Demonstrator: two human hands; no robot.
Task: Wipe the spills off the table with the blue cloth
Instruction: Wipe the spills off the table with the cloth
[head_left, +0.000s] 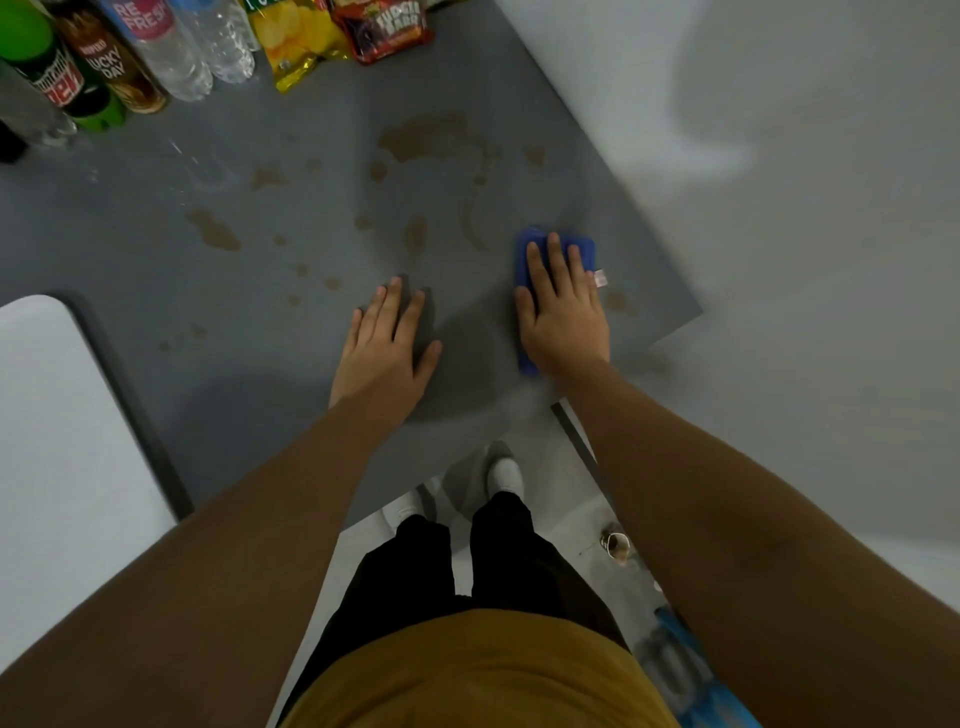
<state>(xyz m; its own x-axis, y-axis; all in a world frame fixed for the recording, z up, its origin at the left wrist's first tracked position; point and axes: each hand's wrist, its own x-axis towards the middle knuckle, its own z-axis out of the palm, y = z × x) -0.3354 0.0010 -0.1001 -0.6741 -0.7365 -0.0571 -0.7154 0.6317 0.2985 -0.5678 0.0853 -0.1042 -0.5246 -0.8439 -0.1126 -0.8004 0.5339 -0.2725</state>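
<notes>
Blue cloth (530, 249) — soft, light, folded — lies under right hand (561, 312), fingers straight, pressing. Left hand (387, 345) flat on counter (260, 405). Brown spills (421, 137) remain; palm pressure suits it.

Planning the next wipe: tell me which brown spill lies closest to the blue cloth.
The small faint brown patch just right of the blue cloth, near the table's right edge. The other spills, like the big one farther back, sit well away from it.
</notes>
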